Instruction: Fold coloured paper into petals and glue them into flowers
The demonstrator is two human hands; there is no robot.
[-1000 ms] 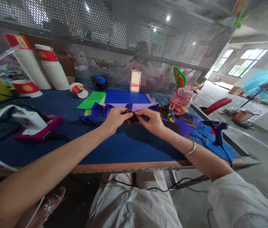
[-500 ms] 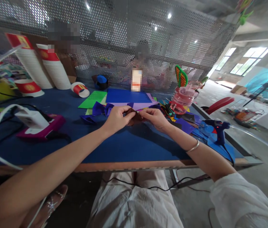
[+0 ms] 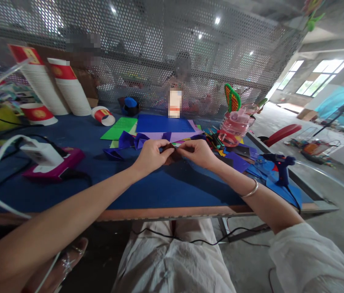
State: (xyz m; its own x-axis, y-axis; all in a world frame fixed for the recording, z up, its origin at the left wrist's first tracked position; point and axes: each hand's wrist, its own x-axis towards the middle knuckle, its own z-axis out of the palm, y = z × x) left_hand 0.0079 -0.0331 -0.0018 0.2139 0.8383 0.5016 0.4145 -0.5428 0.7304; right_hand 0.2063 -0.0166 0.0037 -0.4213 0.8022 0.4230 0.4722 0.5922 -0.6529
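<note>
The left hand (image 3: 152, 154) and the right hand (image 3: 198, 152) meet over the middle of the surface (image 3: 159, 185), pinching a small piece of brown paper (image 3: 169, 154) between them; the fingers of both hands are drawn narrow and closed on its edges, which looks like a grip suited to pressing a crease, since the paper is small and held up just above the blue cover rather than lying flat; most of it is hidden behind the fingertips, so its exact shape cannot be told. Just beyond the hands lie folded purple paper pieces (image 3: 129, 141), a green sheet (image 3: 119, 128) and a blue sheet (image 3: 162, 123), near enough to reach; to the right stand a pink plastic jar (image 3: 234, 129) and a blue glue gun (image 3: 278, 165) resting upright near the edge, its cord trailing off the surface. On the left sit a white charger (image 3: 42, 154) on a pink case (image 3: 57, 167), and further back stacks of paper cups (image 3: 54, 87). A perforated metal screen (image 3: 159, 61) closes off the far side, with another person dimly behind it; the room to the right is a bare concrete hall with bright windows (image 3: 321, 77).
</note>
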